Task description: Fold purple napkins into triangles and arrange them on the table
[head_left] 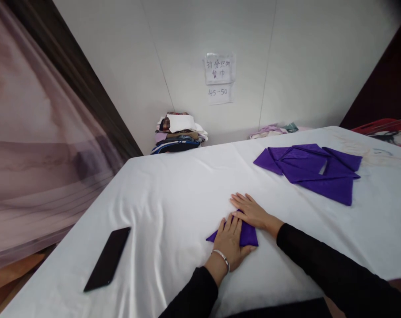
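A small folded purple cloth napkin (249,235) lies on the white-covered table in front of me. My left hand (229,240), with a silver bracelet at the wrist, rests flat across its left and middle part, fingers stretched out. At the top edge of the napkin lies my right hand (251,212), also flat, its fingers reaching past the fold onto the tablecloth. The fingertips of the left hand come close to the right palm. Part of the napkin is hidden under both hands.
More purple cloths (316,165) lie loosely spread at the back right. A black phone (108,258) lies at the left on the wrinkled white tablecloth (180,190). Behind the table is a stack of folded clothes (179,132), below handwritten paper signs (219,73) on the wall.
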A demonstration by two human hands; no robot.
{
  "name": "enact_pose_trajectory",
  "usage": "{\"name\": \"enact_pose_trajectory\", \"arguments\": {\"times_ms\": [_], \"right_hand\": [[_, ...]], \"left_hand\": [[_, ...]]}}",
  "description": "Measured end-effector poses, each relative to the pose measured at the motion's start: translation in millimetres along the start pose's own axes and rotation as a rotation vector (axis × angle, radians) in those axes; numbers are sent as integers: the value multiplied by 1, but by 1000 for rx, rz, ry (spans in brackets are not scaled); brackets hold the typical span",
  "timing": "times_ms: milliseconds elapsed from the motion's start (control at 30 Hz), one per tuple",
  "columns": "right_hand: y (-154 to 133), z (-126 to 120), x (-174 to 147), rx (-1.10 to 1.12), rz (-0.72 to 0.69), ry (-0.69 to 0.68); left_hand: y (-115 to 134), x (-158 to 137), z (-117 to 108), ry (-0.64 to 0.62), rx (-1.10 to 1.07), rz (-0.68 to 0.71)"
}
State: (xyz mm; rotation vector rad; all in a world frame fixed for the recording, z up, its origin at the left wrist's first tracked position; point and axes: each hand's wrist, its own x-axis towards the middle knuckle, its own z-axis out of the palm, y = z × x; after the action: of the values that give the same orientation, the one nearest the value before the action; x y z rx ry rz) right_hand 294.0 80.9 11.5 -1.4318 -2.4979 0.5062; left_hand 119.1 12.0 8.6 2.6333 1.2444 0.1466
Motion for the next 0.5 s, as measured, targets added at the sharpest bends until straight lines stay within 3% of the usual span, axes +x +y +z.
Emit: {"name": "enact_pose_trajectory", "arguments": {"times_ms": [500], "right_hand": [[5, 10, 0, -90, 21, 19]], "left_hand": [[-39, -100, -15, 92, 91, -336]]}}
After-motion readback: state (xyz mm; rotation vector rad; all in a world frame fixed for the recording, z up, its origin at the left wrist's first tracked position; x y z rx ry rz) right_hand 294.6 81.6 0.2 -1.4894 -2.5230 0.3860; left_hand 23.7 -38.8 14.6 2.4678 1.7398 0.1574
